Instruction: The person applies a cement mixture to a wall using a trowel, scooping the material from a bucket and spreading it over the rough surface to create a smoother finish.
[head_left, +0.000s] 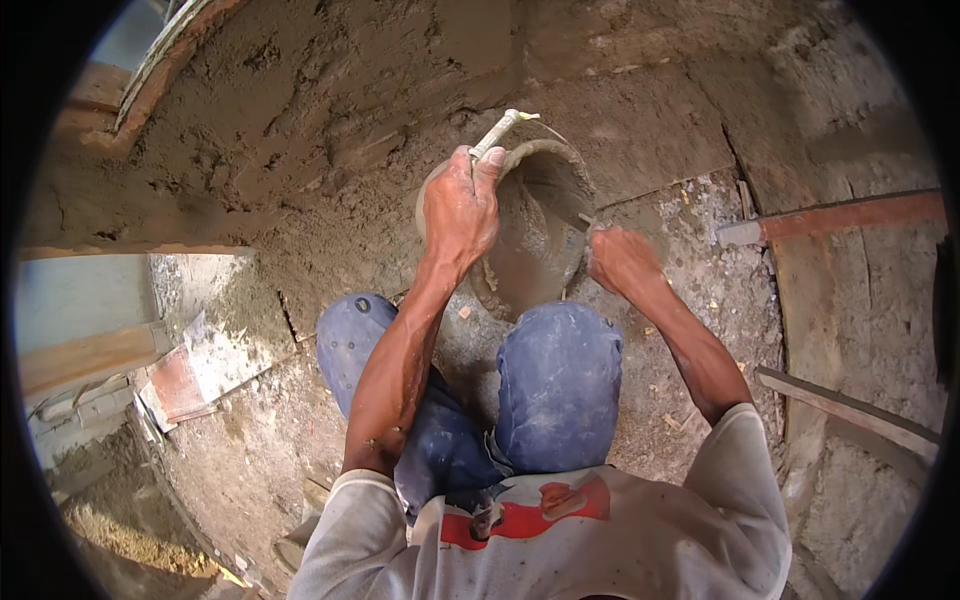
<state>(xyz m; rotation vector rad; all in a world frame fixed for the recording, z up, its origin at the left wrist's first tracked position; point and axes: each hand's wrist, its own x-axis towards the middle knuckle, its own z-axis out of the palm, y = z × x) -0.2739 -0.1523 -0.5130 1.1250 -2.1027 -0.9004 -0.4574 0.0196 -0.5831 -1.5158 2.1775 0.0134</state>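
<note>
Left hand [462, 208] clasped pale tubular handle [497, 132] | right hand [622, 260] gripped slim tool [586, 218], head unclear | mortar-smeared bucket [545, 147] stood near floor's [690, 250] far edge, before knees [560, 385].

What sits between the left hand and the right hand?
In the head view, the open mouth of the bucket lies between the left hand and the right hand, with muddy grey-brown material inside.
</note>
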